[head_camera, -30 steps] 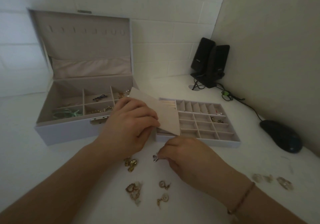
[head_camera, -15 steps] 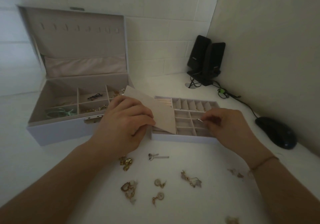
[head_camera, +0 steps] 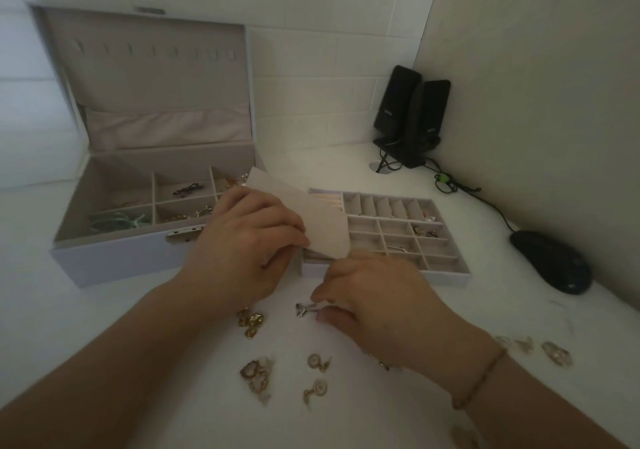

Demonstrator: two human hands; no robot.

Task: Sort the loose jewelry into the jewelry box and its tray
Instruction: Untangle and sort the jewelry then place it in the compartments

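Back from tray [head_camera: 446,272]: right hand [head_camera: 377,296] on silver earring [head_camera: 306,309]

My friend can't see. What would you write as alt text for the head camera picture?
A person's right hand pinches a small silver earring off a white table while the left hand holds a beige flap over a divided tray. An open jewelry box stands on the left, and gold earrings lie loose nearby.

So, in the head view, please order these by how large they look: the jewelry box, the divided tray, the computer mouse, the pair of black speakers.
1. jewelry box, lid open
2. divided tray
3. and 4. black speakers and computer mouse: they look alike, and the speakers stand farther away, so unranked.
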